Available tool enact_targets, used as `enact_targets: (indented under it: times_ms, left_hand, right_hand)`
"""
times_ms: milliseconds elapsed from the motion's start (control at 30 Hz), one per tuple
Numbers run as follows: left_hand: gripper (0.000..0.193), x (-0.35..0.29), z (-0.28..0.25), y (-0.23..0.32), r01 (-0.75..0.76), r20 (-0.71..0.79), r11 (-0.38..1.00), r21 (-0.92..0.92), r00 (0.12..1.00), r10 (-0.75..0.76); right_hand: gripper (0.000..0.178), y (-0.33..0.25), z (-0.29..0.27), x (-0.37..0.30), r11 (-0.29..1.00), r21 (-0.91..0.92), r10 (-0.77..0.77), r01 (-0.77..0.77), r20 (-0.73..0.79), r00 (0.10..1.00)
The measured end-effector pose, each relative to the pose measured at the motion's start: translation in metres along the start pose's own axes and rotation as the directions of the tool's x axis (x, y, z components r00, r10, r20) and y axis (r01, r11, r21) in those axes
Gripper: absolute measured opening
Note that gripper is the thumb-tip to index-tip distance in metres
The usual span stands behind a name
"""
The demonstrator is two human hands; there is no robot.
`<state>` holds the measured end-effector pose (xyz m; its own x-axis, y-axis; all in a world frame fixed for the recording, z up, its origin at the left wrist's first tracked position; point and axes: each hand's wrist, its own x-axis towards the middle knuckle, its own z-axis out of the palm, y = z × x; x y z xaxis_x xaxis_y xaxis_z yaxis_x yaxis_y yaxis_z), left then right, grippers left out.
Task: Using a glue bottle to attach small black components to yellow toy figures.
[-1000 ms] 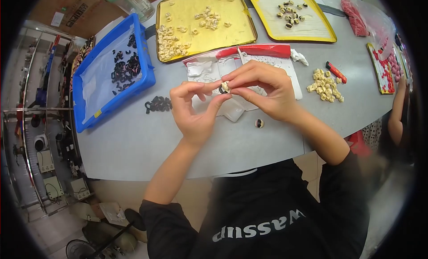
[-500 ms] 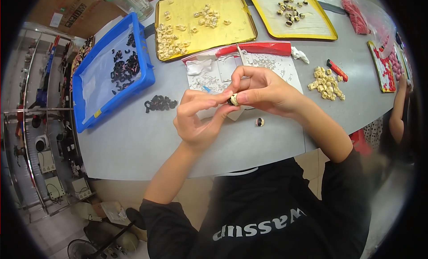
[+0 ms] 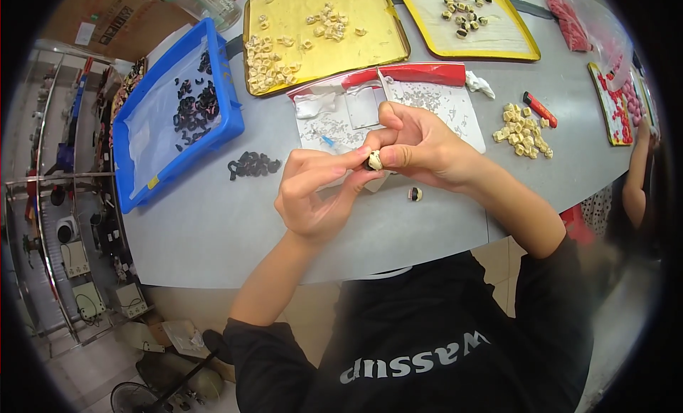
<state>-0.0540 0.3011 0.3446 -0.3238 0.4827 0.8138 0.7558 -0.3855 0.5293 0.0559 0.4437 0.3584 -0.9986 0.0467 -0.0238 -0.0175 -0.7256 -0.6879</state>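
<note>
Between the fingertips of both hands is a small cream-and-black moulded piece (image 3: pixel 374 160). My left hand (image 3: pixel 313 189) pinches its dark side with thumb and fingers. From the right, my right hand (image 3: pixel 425 150) presses thumb and finger against its cream side. A similar black-and-cream piece (image 3: pixel 415 194) lies alone on the grey table just below my right hand. Left of my left hand is a small heap of black curved pieces (image 3: pixel 253 165). Beyond my right hand sits a pile of loose cream pieces (image 3: pixel 523 131).
Behind my hands lies a white sheet (image 3: pixel 461 114) strewn with tiny bits. A blue tray (image 3: pixel 235 114) of black pieces stands left. Two yellow trays, one with cream pieces (image 3: pixel 370 46) and one with two-coloured pieces (image 3: pixel 516 43), sit at the back. Another person's arm (image 3: pixel 635 178) is far right.
Both hands stay pinched on the small piece, which has turned slightly so more of its cream side shows. The view has shifted a little.
</note>
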Motion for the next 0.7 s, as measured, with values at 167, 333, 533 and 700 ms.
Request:
enact_targets:
  times_ms: [167, 333, 533, 700]
  left_hand:
    - [0.05, 0.0007, -0.0002, -0.0003, -0.012, 0.009, 1.0, 0.026, 1.0, 0.012]
    - [0.051, 0.0022, -0.0013, 0.0008, -0.019, 0.02, 0.998, 0.056, 1.0, 0.018]
    - [0.053, 0.0061, -0.003, 0.0, -0.11, 0.027, 0.982, 0.154, 0.994, 0.108]
    - [0.053, 0.0073, -0.0019, -0.0001, -0.13, 0.033, 0.984, 0.12, 0.991, 0.127]
  right_hand:
    - [0.039, -0.0007, -0.0004, -0.0009, 1.0, 0.003, 0.003, -0.003, -0.024, 1.0]
    - [0.04, -0.0003, -0.0024, -0.0005, 1.0, -0.004, 0.001, -0.001, -0.031, 1.0]
    - [0.04, -0.0029, -0.0009, 0.0002, 0.999, -0.039, -0.02, 0.019, -0.011, 1.0]
    - [0.042, -0.0026, 0.0005, -0.0007, 0.999, -0.034, -0.019, 0.018, -0.026, 0.999]
